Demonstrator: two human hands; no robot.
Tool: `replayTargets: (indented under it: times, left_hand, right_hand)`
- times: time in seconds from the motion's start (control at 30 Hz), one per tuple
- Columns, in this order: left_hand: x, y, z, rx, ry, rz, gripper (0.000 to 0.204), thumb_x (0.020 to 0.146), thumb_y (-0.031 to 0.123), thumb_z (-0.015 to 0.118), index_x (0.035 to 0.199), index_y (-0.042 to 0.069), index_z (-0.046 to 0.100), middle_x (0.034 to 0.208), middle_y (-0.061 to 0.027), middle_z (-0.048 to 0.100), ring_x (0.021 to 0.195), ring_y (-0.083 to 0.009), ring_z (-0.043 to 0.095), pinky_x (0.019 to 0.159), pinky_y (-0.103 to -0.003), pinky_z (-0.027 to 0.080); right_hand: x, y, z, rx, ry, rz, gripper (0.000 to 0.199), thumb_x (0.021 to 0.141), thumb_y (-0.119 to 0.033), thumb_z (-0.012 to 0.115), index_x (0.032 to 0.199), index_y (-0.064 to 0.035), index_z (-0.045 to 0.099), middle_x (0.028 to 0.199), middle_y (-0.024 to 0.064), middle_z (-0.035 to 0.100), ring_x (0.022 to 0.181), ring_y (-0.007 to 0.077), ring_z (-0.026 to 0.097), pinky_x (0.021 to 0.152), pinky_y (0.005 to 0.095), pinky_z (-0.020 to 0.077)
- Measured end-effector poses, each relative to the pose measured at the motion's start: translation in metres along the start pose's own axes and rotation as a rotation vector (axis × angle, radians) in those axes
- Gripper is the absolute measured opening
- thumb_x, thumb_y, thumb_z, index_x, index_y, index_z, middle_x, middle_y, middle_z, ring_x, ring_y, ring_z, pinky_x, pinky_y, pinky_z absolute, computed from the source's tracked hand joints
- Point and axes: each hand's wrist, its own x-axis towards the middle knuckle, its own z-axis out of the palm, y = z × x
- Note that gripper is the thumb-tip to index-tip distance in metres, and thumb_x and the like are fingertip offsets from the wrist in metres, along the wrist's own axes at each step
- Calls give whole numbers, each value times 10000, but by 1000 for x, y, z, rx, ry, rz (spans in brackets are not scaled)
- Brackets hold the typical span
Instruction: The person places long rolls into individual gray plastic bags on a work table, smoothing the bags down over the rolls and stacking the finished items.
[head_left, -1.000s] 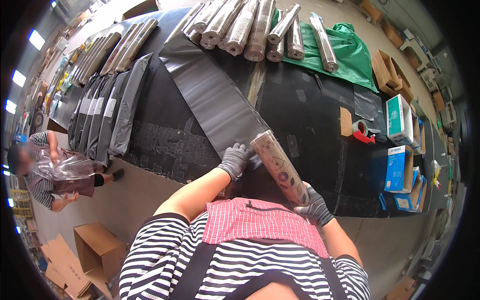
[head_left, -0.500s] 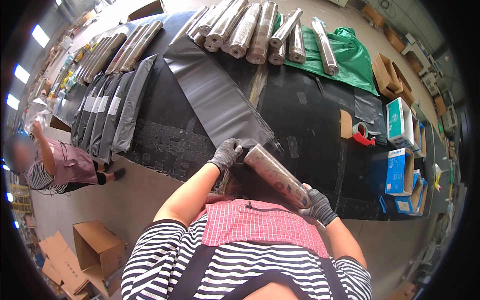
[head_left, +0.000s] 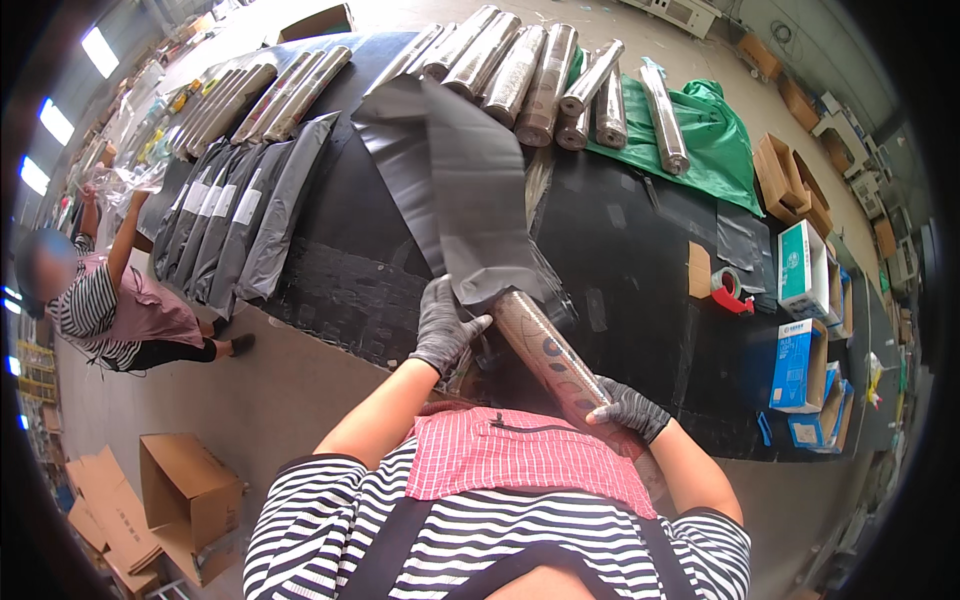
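Note:
A rolled mat [head_left: 552, 355] with a printed pattern, wrapped in clear film, lies slanted in front of my body. Its far end meets the mouth of a long grey plastic bag [head_left: 475, 190], whose upper layer billows up off the table. My left hand [head_left: 442, 328], in a grey glove, pinches the bag's edge beside that end of the roll. Lower down, my gloved right hand [head_left: 630, 410] grips the roll near its close end. Whether the roll's tip is inside the bag is hard to make out.
Several wrapped rolls [head_left: 545, 90] lie along the table's far side, beside green sheeting [head_left: 715, 130]. Filled grey bags [head_left: 280, 205] are at left. A red tape dispenser [head_left: 732, 292] and small boxes [head_left: 797, 365] stand right. Another person [head_left: 125, 300] handles clear plastic at far left.
The grey bag's upper layer has lifted and ballooned upward. The roll's far end now meets the bag's mouth, and my right hand has shifted slightly along the roll.

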Motion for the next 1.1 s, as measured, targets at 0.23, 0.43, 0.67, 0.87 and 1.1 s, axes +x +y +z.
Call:
replayTargets:
  times: [0.23,0.43,0.67,0.87,1.1]
  left_hand:
    - [-5,-30,31,-237,-500,-365,322,958,240,600,1172,0,627,1012,-182,701,935,-305,671,846,-383,506]
    - [-14,-36,-5,-1,-637,114,345,956,328,549,1063,11,633,964,-231,664,948,-405,632,890,-475,485]
    - [63,-4,-52,209,-53,71,594,788,397,738,1237,49,565,1157,-173,581,1148,-349,535,953,-487,441]
    - [66,-2,-16,362,-238,576,176,829,259,630,933,136,702,988,-74,648,1021,-261,601,892,-432,460]
    - [3,-82,-14,-462,-282,-622,402,832,272,715,1107,-15,654,1041,-220,682,1045,-427,626,932,-418,490]
  right_hand:
    - [18,-31,28,-114,18,-42,940,641,-379,891,1401,-12,477,1299,118,572,1234,210,480,1091,357,356]
    - [48,-63,59,-232,51,-33,901,648,-424,865,1352,6,503,1220,119,605,1146,209,533,1035,339,399]
    - [77,-50,77,-503,174,-47,870,652,-417,849,1325,8,499,1178,194,636,1109,271,597,988,356,442]
    - [70,-33,81,-480,247,-32,888,639,-448,851,1319,4,502,1171,199,643,1108,283,605,984,363,446]
    - [71,-56,106,-311,118,-99,844,645,-400,862,1296,14,522,1168,137,631,1092,217,571,981,339,441]
